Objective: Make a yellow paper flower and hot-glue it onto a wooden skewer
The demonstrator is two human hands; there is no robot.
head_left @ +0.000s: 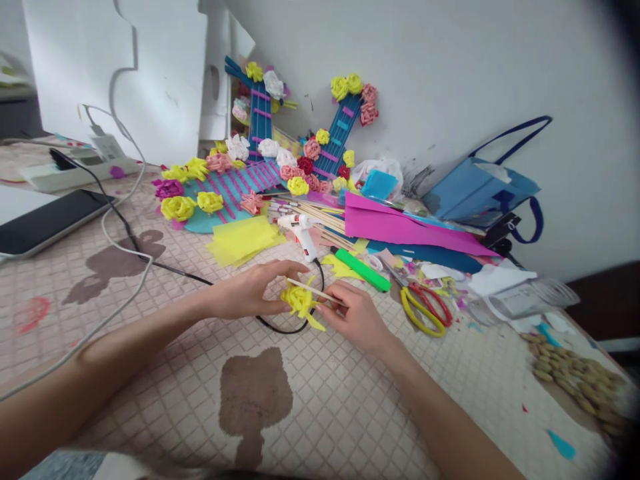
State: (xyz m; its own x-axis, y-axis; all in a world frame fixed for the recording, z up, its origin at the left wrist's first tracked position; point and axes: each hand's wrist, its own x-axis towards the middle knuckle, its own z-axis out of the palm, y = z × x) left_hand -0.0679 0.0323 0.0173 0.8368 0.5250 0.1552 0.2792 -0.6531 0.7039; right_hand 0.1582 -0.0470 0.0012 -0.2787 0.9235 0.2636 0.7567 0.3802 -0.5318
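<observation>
Between my two hands is a yellow paper flower (pixel 299 301) with loose petal strips hanging at its lower right. My left hand (pixel 255 290) has its thumb and fingers closed on the flower's left side. In my right hand (pixel 353 315) is a thin wooden stick (pixel 320 292), pinched between thumb and fingers, its far end lying across the top of the flower. Just beyond the hands a white glue gun (pixel 301 235) rests on the table, its black cord looping behind and below the flower.
Scissors (pixel 425 308) with red and yellow handles lie to the right, near a green marker (pixel 361 269). Yellow crepe sheets (pixel 245 239), magenta paper (pixel 410 227) and flower-decorated blue panels (pixel 235 193) are behind. A phone (pixel 55 221) and white cable (pixel 125 303) lie left; peanuts (pixel 575 380) right.
</observation>
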